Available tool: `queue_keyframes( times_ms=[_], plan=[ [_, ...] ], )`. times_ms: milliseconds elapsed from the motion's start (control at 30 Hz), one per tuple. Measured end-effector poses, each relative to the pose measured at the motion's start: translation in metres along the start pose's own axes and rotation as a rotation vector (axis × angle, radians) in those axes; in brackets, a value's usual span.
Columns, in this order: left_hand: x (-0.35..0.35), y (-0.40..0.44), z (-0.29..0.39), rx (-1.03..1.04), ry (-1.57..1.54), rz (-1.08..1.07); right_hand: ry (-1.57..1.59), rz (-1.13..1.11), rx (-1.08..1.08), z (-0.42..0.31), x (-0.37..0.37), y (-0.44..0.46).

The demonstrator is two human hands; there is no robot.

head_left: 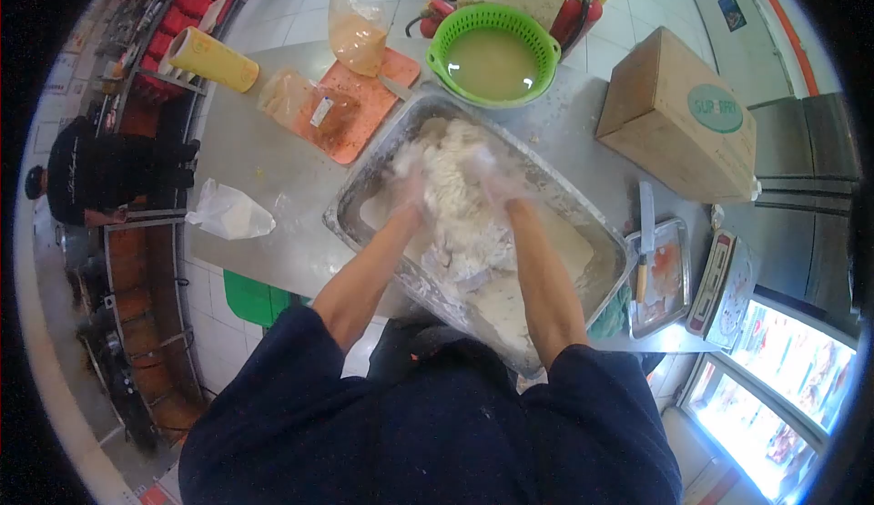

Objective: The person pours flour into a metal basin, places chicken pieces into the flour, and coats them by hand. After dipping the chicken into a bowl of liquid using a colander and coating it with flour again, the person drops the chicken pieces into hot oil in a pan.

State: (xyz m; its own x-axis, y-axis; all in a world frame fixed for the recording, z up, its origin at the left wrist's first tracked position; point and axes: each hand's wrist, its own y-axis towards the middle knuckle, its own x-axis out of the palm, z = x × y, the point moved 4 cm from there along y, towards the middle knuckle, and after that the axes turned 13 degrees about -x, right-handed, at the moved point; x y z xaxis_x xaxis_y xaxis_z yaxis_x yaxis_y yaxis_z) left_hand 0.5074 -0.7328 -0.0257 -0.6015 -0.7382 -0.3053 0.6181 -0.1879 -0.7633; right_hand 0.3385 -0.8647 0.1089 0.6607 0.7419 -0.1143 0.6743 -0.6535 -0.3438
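Directly in front of me a large metal tray (583,197) stands at a slant on the table, its bottom covered in white flour (569,255). A heap of flour-coated pieces (460,182) runs down its middle; their kind is hidden under the coating. My left hand (410,188) is at the left side of the heap, dusted white and blurred. Across from it, my right hand (503,182) touches the right side of the heap, also smeared by motion. The fingers of both hands are too blurred and floury to make out.
Behind the tray stands a green colander (439,63) in cloudy liquid. An orange cutting board (360,132) with plastic bags lies left. To the right are a cardboard box (669,122), a knife (646,223) across a small tray (672,300), and a scale (715,277). A person (100,173) stands far left.
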Motion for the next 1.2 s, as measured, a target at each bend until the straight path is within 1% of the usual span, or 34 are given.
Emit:
queue_keyframes(
  times_ms=[33,67,100,133,167,200,233,267,300,333,367,400,433,500,533,600,633,667,700,733,767,800,833,900,933,967,1000,1033,1100,1133,1200],
  plan=[
    [-0.008,-0.015,0.003,-0.007,-0.045,-0.01,-0.057,-0.345,-0.22,-0.002,0.007,0.016],
    [-0.02,-0.033,-0.003,-0.021,-0.086,-0.021,-0.061,-0.346,-0.226,0.008,0.01,0.023],
    [-0.034,-0.057,-0.007,-0.039,-0.126,-0.029,-0.257,-0.359,-0.226,0.006,0.019,0.023],
    [-0.05,-0.083,-0.008,-0.062,-0.169,-0.032,-0.35,-0.376,-0.219,0.008,0.023,0.025],
    [-0.067,-0.131,0.013,-0.102,-0.115,0.039,-0.443,-0.394,-0.213,0.009,0.026,0.027],
    [-0.084,-0.181,0.036,-0.146,-0.063,0.107,-0.466,-0.582,-0.102,0.022,0.022,0.026],
    [-0.097,-0.184,0.033,-0.169,-0.063,0.113,-0.517,-0.57,-0.143,0.007,0.018,0.009],
    [-0.108,-0.185,0.041,0.071,0.242,0.108,-0.569,-0.556,-0.183,-0.01,0.014,-0.01],
    [-0.111,-0.186,0.045,0.318,0.543,0.091,-0.608,-0.452,-0.277,-0.027,0.01,-0.035],
    [-0.116,-0.183,0.042,0.308,0.534,0.084,-0.652,-0.343,-0.366,-0.045,0.006,-0.061],
    [-0.116,-0.189,0.046,0.625,0.61,0.132,-0.58,-0.24,-0.359,-0.035,-0.001,-0.073],
    [-0.114,-0.2,0.047,0.945,0.674,0.178,-0.552,-0.186,-0.347,-0.027,-0.006,-0.08],
    [-0.113,-0.21,0.052,0.941,0.664,0.161,-0.524,-0.131,-0.337,-0.019,-0.011,-0.087],
    [-0.107,-0.225,0.063,0.632,0.741,-0.049,-1.175,-0.161,-0.062,0.0,-0.022,-0.093],
    [-0.102,-0.241,0.078,0.641,0.736,-0.057,-1.183,-0.151,-0.058,0.001,-0.025,-0.099],
    [-0.099,-0.258,0.09,0.297,0.391,-0.209,-0.87,0.132,-0.274,-0.008,-0.027,-0.12],
    [-0.095,-0.244,0.08,0.3,0.391,-0.216,-0.875,0.138,-0.271,-0.026,-0.024,-0.132],
    [-0.084,-0.213,0.059,0.156,0.436,-0.278,-0.861,0.105,-0.159,-0.044,-0.025,-0.141],
    [-0.079,-0.203,0.056,0.017,0.475,-0.335,-0.847,0.074,-0.057,-0.056,-0.026,-0.143],
    [-0.078,-0.198,0.054,0.033,0.465,-0.332,-0.854,0.081,-0.073,-0.051,-0.026,-0.137],
    [-0.076,-0.201,0.045,-0.02,0.129,-0.536,-0.873,0.162,-0.23,-0.04,-0.023,-0.136],
    [-0.075,-0.209,0.04,-0.084,-0.204,-0.731,-0.883,0.245,-0.375,-0.049,-0.015,-0.143],
    [-0.074,-0.207,0.036,-0.085,-0.192,-0.734,-0.878,0.254,-0.369,-0.055,-0.016,-0.147],
    [-0.065,-0.207,0.038,-0.259,-0.642,-0.937,-0.599,0.161,-0.514,-0.08,-0.019,-0.143],
    [-0.063,-0.209,0.042,-0.246,-0.642,-0.941,-0.6,0.165,-0.525,-0.082,-0.02,-0.142],
    [-0.057,-0.214,0.041,-0.372,-0.689,-0.996,-0.373,0.121,-0.389,-0.077,-0.021,-0.141],
    [-0.051,-0.221,0.041,-0.499,-0.733,-1.051,-0.26,0.095,-0.328,-0.077,-0.018,-0.141],
    [-0.047,-0.224,0.042,-0.487,-0.732,-1.057,-0.15,0.077,-0.263,-0.079,-0.014,-0.141],
    [-0.037,-0.224,0.035,-0.323,-0.504,-1.048,-0.051,0.032,-0.326,-0.087,-0.002,-0.143],
    [-0.031,-0.219,0.028,-0.365,-0.48,-1.004,-0.018,0.013,-0.348,-0.089,0.0,-0.145],
    [-0.019,-0.226,0.029,-0.321,-0.471,-1.02,-0.556,0.016,-0.409,-0.088,-0.011,-0.145]
  ],
)
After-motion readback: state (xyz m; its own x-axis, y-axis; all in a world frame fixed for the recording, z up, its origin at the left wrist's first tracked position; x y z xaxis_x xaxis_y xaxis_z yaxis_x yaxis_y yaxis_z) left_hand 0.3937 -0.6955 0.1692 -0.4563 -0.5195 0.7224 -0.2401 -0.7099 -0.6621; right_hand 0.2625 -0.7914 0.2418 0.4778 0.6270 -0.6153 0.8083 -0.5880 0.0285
